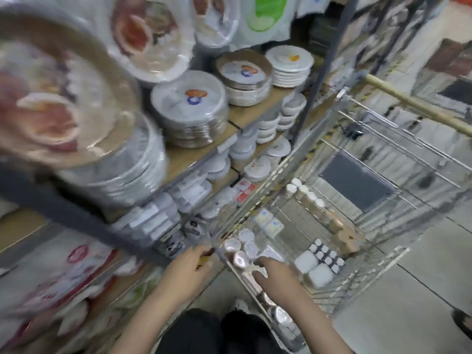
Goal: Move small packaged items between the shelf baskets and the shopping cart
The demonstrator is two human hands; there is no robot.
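The frame is motion-blurred. A wire shopping cart (398,233) stands on the right, holding several packs: stacked paper cups (314,203), small white containers (316,267) and round foil cups (240,249) at its near corner. My left hand (189,267) is at the cart's near rim, fingers curled around something thin with a yellow and red part; I cannot tell what it is. My right hand (275,274) reaches into the cart's near corner, fingers spread over the packs beside the foil cups, holding nothing that I can see.
Shelves (194,154) on the left carry stacks of wrapped paper plates (191,108), bowls and small packaged goods. A dark shelf upright (324,62) rises beside the cart. The cart's wooden handle (413,106) is at the far right. Grey floor lies to the right.
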